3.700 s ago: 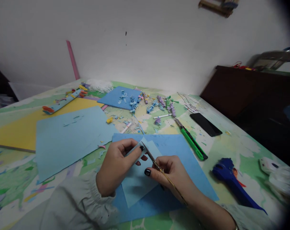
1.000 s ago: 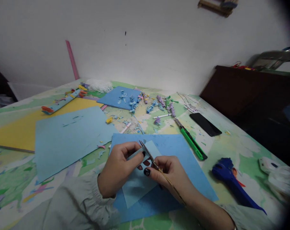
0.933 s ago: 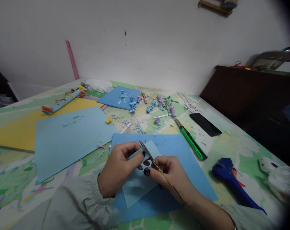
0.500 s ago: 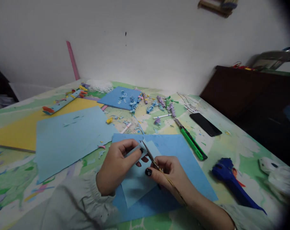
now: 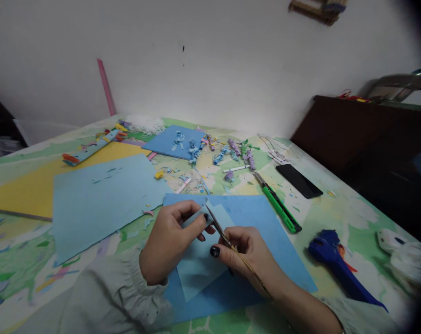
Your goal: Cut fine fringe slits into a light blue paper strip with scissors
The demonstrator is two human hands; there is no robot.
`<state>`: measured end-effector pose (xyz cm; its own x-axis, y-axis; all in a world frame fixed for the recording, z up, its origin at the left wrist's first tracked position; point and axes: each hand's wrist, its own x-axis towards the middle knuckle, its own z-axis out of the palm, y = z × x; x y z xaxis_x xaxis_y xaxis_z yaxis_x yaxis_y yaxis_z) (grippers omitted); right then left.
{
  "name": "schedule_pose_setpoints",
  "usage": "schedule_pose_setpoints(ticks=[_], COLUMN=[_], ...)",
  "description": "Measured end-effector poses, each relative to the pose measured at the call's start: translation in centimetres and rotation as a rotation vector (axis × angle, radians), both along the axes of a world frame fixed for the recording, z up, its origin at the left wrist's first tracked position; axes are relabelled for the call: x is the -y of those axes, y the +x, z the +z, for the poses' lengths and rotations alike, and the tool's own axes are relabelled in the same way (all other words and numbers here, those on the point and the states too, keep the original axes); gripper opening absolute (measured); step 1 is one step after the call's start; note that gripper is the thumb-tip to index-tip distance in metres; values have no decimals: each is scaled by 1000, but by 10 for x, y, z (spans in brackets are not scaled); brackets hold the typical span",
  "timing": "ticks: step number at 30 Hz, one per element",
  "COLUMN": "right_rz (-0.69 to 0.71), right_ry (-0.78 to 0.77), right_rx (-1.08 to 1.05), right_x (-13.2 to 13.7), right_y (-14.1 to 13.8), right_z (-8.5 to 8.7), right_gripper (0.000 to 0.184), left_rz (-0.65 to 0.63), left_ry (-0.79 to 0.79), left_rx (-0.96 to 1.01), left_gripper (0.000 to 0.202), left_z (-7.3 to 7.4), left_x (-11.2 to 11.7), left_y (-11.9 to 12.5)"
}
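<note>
The left hand (image 5: 174,241) pinches a small light-blue paper piece (image 5: 199,217) between thumb and fingers, up above the middle of the near work area, while the right hand (image 5: 250,255) is curled round the scissors (image 5: 218,226), thumb towards the left. The blades point far and left, up against the right edge of the paper piece (how far they are parted is hard to tell), and a gold-coloured length runs back over the right hand. Beneath both hands a light-blue sheet (image 5: 196,282) lies aslant on a larger blue sheet (image 5: 276,253). Just right of that rests a green cutter (image 5: 280,208), blade towards the far side, with a black phone (image 5: 299,181) beyond it, its screen dark. Near right lie a dark-blue tool (image 5: 339,266) and a white object (image 5: 389,240) beside crumpled plastic (any print on these is too small to read). On the left, a wide pale-blue sheet (image 5: 102,208) overlaps a yellow board (image 5: 21,192). Farther off, a white marker (image 5: 236,169) with coloured bands lies among paper scraps and fringed purple rolls (image 5: 234,146), and white string (image 5: 146,124) is heaped far left on the patterned tablecloth (image 5: 335,213).
</note>
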<state>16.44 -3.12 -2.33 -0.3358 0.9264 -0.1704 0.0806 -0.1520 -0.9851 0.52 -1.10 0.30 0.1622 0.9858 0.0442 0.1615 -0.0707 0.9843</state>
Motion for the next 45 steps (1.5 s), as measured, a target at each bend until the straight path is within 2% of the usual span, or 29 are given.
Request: schedule_pose_setpoints(ticks=[45], right_rz=[-47], right_ry=[-12], right_rx=[56], right_x=[-2], right_y=[-4], right_z=[0], right_gripper=[44], left_rz=[-116], left_ry=[-11], left_rx=[58], left_gripper=[16], left_z=[-5], left_x=[1], left_y=[0])
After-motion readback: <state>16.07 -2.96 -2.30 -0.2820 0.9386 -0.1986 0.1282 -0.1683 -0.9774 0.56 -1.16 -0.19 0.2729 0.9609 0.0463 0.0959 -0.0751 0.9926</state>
